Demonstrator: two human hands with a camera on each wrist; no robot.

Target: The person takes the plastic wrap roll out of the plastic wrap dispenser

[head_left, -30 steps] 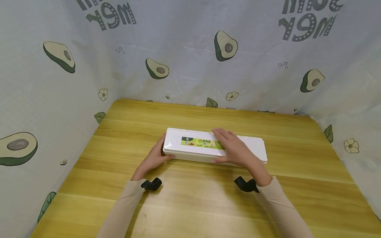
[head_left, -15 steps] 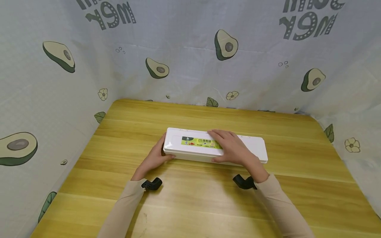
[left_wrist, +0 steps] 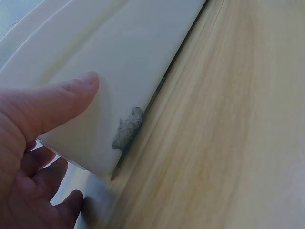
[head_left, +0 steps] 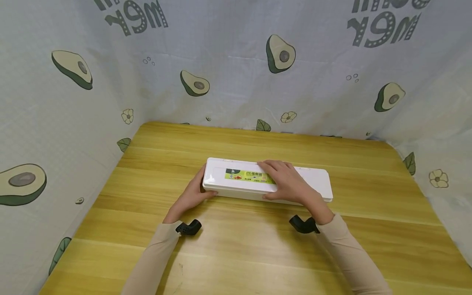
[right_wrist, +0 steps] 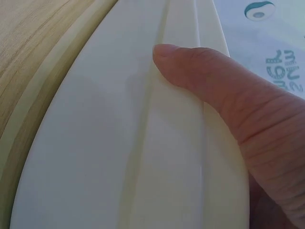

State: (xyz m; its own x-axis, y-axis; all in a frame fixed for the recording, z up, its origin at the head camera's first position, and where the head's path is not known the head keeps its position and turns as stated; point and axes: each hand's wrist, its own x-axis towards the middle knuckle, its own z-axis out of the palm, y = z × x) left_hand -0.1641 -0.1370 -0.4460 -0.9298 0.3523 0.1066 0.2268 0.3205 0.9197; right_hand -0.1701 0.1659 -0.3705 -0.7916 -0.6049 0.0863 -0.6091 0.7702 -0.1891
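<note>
A long white cling film box (head_left: pixel 317 185) with a yellow-green label (head_left: pixel 243 175) lies on the table, its lid down. My left hand (head_left: pixel 189 196) holds its left end, thumb on the front wall and fingers round the end. Across the lid, right of the middle, my right hand (head_left: pixel 289 182) grips the box and covers part of the label. In the right wrist view the thumb (right_wrist: pixel 205 71) presses on the front just below the lid's edge. A grey scuffed patch (left_wrist: pixel 127 130) shows low on the front wall in the left wrist view.
The wooden table (head_left: pixel 239 246) extends around the box. A white curtain (head_left: pixel 236 53) printed with avocados hangs behind it and at both sides. Black curved mounts, left (head_left: pixel 189 227) and right (head_left: pixel 304 224), stick out inward from the wrists.
Since one second ago my right hand has slid slightly left along the lid, covering more of the label. My left hand and the box stay in place.
</note>
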